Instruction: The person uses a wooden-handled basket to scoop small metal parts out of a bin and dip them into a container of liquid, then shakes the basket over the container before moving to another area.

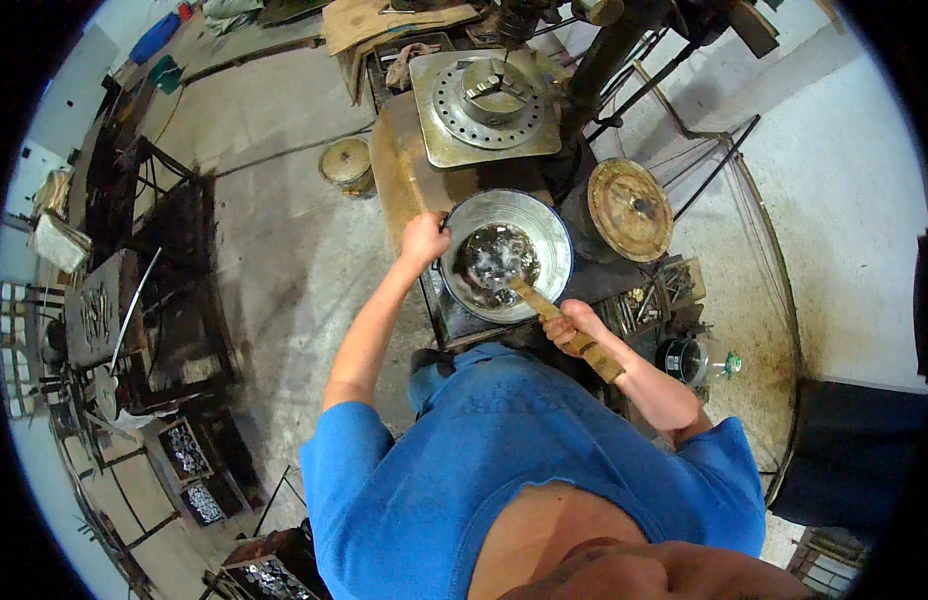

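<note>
A round metal basin (554, 250) with a dark rim stands on the bench in front of me. Dark liquid with whitish foam (496, 262) covers its bottom. My left hand (426, 240) is closed on the basin's side handle at the left. In my right hand (574, 328) is a flat wooden stick (596, 358), held slantwise. Its far end reaches over the near right rim down to the liquid; whether the tip is under the surface I cannot tell.
Behind the basin sits a three-jaw chuck (496, 95) on a perforated round plate. A round-lidded drum (630, 210) stands to the right, near a clear plastic bottle (689, 360). A small bucket (346, 165) is on the floor at left; bins of metal parts (186, 450) lie lower left.
</note>
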A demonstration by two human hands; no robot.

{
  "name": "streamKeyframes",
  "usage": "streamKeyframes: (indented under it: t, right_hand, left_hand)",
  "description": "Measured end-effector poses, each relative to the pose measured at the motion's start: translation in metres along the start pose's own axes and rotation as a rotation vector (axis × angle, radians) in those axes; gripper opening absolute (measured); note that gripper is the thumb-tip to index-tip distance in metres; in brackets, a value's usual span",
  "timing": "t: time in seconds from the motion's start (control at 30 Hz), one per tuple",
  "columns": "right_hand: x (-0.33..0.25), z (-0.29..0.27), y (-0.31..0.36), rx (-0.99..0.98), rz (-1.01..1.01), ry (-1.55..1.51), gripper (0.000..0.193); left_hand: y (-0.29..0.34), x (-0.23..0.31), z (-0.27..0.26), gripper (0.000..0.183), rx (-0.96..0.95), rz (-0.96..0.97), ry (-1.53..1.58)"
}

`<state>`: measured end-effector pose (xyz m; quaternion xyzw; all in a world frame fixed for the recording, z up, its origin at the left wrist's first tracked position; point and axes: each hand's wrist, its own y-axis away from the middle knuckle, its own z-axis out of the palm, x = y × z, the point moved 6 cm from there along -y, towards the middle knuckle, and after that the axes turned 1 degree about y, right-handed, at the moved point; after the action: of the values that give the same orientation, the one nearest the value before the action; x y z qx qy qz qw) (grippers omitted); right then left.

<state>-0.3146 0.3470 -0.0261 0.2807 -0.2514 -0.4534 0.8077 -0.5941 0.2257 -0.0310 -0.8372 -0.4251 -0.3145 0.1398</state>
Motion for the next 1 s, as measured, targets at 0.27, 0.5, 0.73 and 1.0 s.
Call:
streamKeyframes:
  t: [0.27,0.5,0.73,1.0]
  right_hand:
    - [0.003,0.012,0.006,0.160,0.007,0.167,0.024]
    - [0.011,0.018,0.006,-0.012,0.072,-0.200,0.029]
    - [0.002,-0.004,-0.001,0.123,0.036,0.227,0.033]
    - [-0.004,0.014,0.020,0.056,0.338,-0.049,0.032]
  left_hand:
    - [-0.004,-0.003,0.006,0.026,0.013,0.007,0.038]
    - [-0.002,-0.006,0.005,0.029,-0.010,-0.011,0.101]
    - [0.001,-0.016,0.007,0.030,-0.014,-0.009,0.214]
    - [0.002,-0.026,0.016,0.033,-0.103,-0.035,0.382]
